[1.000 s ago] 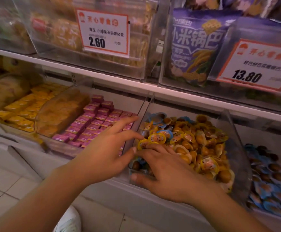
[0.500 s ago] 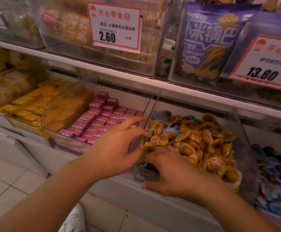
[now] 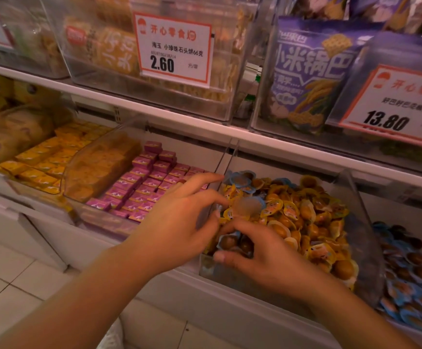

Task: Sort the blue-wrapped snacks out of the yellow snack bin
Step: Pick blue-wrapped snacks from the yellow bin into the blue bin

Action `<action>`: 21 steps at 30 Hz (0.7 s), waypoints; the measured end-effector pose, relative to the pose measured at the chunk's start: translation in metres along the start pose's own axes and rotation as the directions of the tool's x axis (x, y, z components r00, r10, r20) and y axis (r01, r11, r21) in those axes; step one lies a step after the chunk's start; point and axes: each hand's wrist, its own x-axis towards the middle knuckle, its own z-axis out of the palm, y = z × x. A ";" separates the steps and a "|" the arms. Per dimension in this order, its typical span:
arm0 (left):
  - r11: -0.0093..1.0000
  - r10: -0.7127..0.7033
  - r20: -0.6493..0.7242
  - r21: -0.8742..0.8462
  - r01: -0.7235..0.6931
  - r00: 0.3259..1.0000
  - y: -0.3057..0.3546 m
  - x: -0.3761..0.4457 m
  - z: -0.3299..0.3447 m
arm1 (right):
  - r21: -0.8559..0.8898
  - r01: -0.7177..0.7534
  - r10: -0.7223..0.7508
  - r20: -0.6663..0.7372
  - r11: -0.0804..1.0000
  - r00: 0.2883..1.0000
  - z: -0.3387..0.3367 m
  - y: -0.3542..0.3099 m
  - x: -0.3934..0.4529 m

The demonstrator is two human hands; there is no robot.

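Both hands work the front left corner of the yellow snack bin (image 3: pixel 371 238), where stray blue-wrapped snacks (image 3: pixel 232 241) sit among the yellow ones (image 3: pixel 313 222). The right hand (image 3: pixel 262 255) curls fingers and thumb around the blue ones there, likely gathering them. The left hand (image 3: pixel 179 220), fingers spread and holding nothing, reaches in beside it, probably to fence off the pile

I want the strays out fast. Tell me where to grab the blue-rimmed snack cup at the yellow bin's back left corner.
Pinch the blue-rimmed snack cup by its flat rim, from above: it lies on top of the pile, uncovered, with the clear divider probably blocking a sideways approach.
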 end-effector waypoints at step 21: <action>-0.405 -0.482 0.608 -0.793 0.454 0.632 0.067 0.047 0.043 | -0.039 0.124 -0.130 -0.324 0.992 0.937 -0.049 -0.002 -0.018</action>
